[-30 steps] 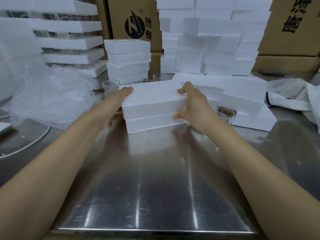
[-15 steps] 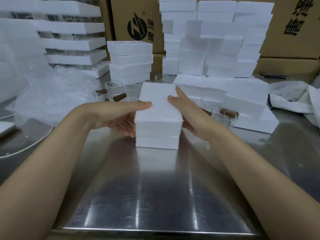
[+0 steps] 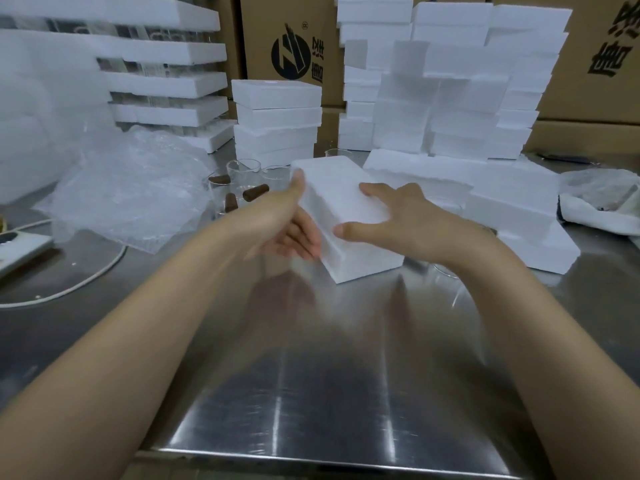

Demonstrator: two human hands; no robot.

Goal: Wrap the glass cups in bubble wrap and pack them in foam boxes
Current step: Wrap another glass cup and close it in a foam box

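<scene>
A closed white foam box (image 3: 341,202) sits at the middle of the steel table (image 3: 311,393), turned at an angle. My left hand (image 3: 289,223) lies against its left side, thumb up along the top edge and fingers below. My right hand (image 3: 398,220) grips its right half, fingers spread over the lid and thumb on the near edge. Several glass cups (image 3: 244,173) with brown corks stand behind my left hand. A crumpled sheet of bubble wrap (image 3: 131,192) lies at the left.
Stacks of foam boxes (image 3: 277,119) fill the back, and more foam pieces (image 3: 512,199) lie at the right. Cardboard cartons (image 3: 287,46) line the wall. A white cloth bag (image 3: 599,202) is at the far right. A white cord (image 3: 69,289) curves at the left.
The foam box has been turned further on the table, its near end swinging to the right. Both hands shifted with it, and my right hand now spreads over the lid.
</scene>
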